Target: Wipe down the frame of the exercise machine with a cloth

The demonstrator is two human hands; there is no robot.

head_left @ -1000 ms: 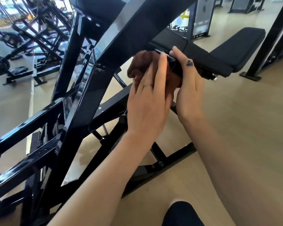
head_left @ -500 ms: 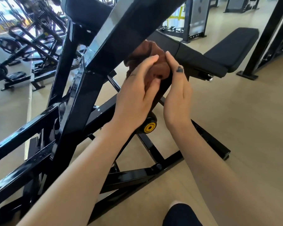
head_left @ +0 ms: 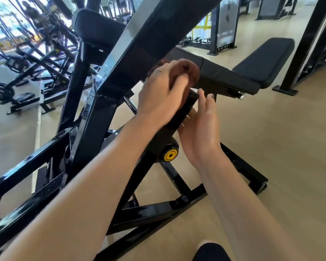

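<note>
Cloth: a brown cloth (head_left: 188, 71) is bunched at the top of a short black bar (head_left: 184, 108), just beneath the padded seat (head_left: 233, 76) of the exercise machine.
Left grip: the left hand (head_left: 158, 98) has its fingers curled round the cloth and holds it against the bar's upper end; the cloth shows above and between the knuckles.
Right grip: the right hand (head_left: 199, 127) lies flat along the bar's right side, fingers straight and relaxed, holding nothing; its fingertips (head_left: 211, 96) reach just short of the cloth.
Frame: the broad slanted beam (head_left: 139, 46) rises just left of the left hand, near its knuckles but apart from them.
Edges: the bar ends in a squared top corner beside the cloth; a yellow-centred knob (head_left: 170, 155) sits below both wrists.
Open room: bare tan floor (head_left: 271, 138) spreads to the right of the right hand and under the seat; on the left, the beam and the black struts (head_left: 26, 166) crowd close.
</note>
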